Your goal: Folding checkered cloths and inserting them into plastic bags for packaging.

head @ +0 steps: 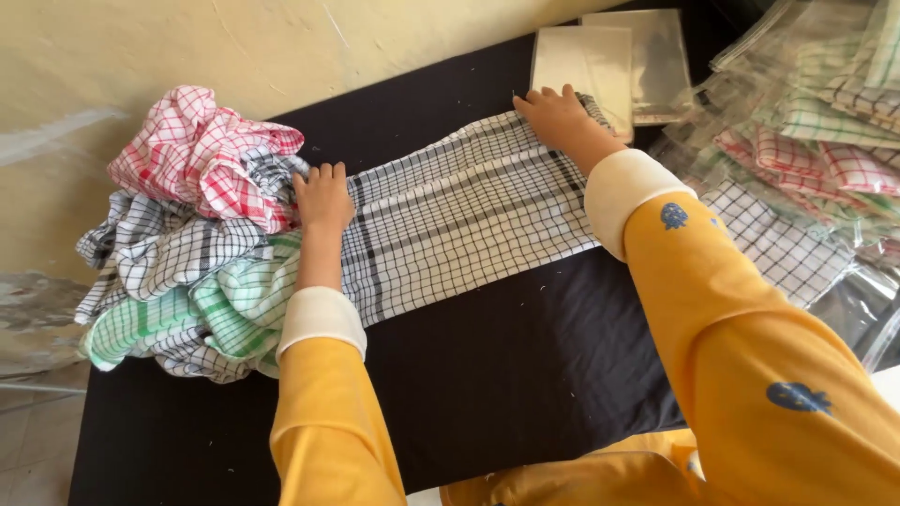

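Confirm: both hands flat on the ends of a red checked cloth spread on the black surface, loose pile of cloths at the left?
Not quite. The head view shows the spread cloth is black-and-white checked, not red. The left hand and right hand do press its ends on the black surface, with the loose pile at the left.

The heap of bagged checked cloths (825, 122) runs off the right and top edges — its full extent cannot be told. The left hand (323, 195) hides part of the flat checked cloth (459, 215). The counter (525, 375) is cut off at the bottom edge.
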